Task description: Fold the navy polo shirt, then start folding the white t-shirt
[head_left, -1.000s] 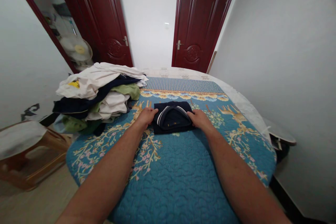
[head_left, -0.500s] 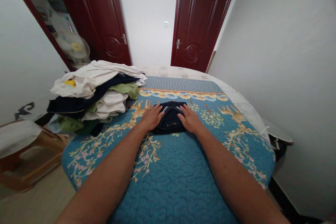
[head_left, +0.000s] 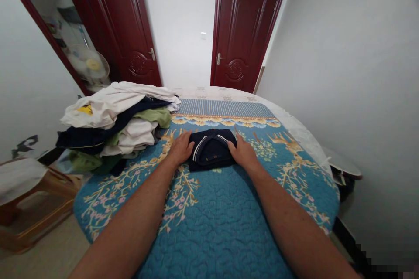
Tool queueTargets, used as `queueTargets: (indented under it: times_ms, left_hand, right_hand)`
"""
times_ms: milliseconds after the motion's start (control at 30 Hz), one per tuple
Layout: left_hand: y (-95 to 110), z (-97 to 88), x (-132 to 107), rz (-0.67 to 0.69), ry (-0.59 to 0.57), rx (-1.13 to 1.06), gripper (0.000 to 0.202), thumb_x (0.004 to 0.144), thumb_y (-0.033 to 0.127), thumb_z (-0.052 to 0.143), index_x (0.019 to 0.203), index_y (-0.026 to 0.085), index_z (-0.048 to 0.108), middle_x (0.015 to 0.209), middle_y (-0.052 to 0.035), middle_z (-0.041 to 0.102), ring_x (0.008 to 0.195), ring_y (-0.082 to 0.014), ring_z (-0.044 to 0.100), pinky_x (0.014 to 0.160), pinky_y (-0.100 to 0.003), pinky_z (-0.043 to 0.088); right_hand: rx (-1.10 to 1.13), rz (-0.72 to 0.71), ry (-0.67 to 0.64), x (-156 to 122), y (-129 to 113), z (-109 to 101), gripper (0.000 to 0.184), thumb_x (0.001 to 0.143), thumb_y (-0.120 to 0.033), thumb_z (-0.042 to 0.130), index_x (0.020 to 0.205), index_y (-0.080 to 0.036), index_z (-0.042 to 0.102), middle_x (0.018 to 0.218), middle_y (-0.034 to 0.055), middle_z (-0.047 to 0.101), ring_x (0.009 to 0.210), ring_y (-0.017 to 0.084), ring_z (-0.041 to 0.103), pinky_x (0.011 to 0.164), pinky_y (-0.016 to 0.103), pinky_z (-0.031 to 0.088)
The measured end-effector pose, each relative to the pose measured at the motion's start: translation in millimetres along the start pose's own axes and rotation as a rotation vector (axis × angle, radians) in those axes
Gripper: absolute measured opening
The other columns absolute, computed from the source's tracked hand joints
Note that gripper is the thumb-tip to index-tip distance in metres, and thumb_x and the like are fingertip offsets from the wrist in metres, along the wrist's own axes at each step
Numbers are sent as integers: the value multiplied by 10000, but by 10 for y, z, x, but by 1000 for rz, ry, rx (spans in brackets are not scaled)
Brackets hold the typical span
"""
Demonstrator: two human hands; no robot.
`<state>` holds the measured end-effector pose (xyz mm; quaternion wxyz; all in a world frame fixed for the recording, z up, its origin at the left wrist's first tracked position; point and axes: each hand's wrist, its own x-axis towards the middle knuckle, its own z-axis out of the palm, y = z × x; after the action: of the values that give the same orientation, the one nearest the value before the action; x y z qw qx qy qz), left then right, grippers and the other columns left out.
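A navy folded shirt (head_left: 214, 157) with a white-striped collar lies on the blue quilted cover, its neckline facing up. My left hand (head_left: 181, 148) is at the shirt's left side, thumb against the edge and fingers by the far corner. At the opposite side, my right hand (head_left: 244, 153) has its thumb over the shirt's edge, while its fingers reach forward along that side. Both hands grip the shirt by its edges; the undersides of the fingers are hidden.
A tall heap of unfolded clothes (head_left: 114, 122), white, navy and green, sits at the table's left. The quilted cover (head_left: 209, 222) spreads over the rounded table. A plastic stool (head_left: 39, 196) stands left, a round-topped stool (head_left: 345, 168) right. Walls flank both sides.
My hands have slid outward from the top of the folded shirt to its side edges, uncovering more of the collar. The view has tilted slightly upward.
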<state>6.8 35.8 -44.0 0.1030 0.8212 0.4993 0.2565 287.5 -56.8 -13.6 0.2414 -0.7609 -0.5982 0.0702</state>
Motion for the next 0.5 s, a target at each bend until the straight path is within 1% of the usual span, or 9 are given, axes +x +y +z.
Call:
queueTargets:
  times_ms: [67, 133, 200, 267, 367, 433, 500]
  left_hand:
    - [-10, 6, 41, 4, -17, -8, 650, 966, 298, 475, 1577, 79, 453, 1614, -213, 508, 1526, -332, 448, 1283, -479, 316]
    - [5, -2, 76, -11, -21, -18, 670, 930, 287, 511, 1568, 88, 472, 1586, -207, 540, 1495, -348, 484, 1274, -480, 332]
    - [29, -29, 98, -40, 0, -28, 675, 886, 286, 564, 1534, 101, 515, 1546, -207, 576, 1463, -372, 508, 1257, -500, 352]
    - [52, -71, 105, -54, 13, -48, 643, 852, 286, 605, 1471, 118, 574, 1463, -202, 634, 1408, -381, 547, 1222, -511, 388]
    - [79, -144, 97, -37, 6, -116, 541, 825, 294, 641, 1348, 155, 653, 1282, -165, 704, 1257, -349, 629, 1112, -470, 479]
    - [100, -183, 88, -31, 4, -159, 467, 809, 308, 669, 1256, 174, 684, 1195, -141, 711, 1160, -324, 656, 1032, -437, 516]
    - [129, -207, 83, -56, 1, -185, 399, 795, 326, 695, 1169, 188, 691, 1118, -121, 710, 1066, -305, 671, 962, -419, 530]
  right_hand:
    - [13, 30, -63, 23, 6, -36, 594, 1033, -541, 487, 1368, -81, 659, 1216, 269, 737, 1168, 390, 701, 998, 466, 505]
    - [77, 24, -114, 61, 34, -37, 544, 1018, -560, 496, 1184, -111, 754, 1146, 246, 760, 1119, 376, 714, 966, 446, 512]
    - [197, 18, -127, 106, 78, -13, 472, 968, -559, 576, 1050, -148, 792, 1067, 204, 780, 1054, 352, 723, 929, 422, 519]
    - [376, 33, -104, 147, 122, 18, 371, 889, -525, 684, 954, -179, 799, 982, 156, 789, 976, 328, 724, 888, 402, 522]
    - [648, 64, -32, 190, 162, 49, 301, 794, -476, 779, 909, -198, 796, 932, 109, 791, 911, 300, 716, 849, 384, 522]
    - [751, 70, -1, 207, 174, 53, 315, 775, -474, 799, 931, -200, 800, 942, 93, 794, 905, 285, 713, 837, 373, 524]
    - [840, 95, -10, 221, 184, 53, 324, 768, -470, 810, 949, -201, 801, 934, 78, 796, 894, 268, 713, 814, 357, 533]
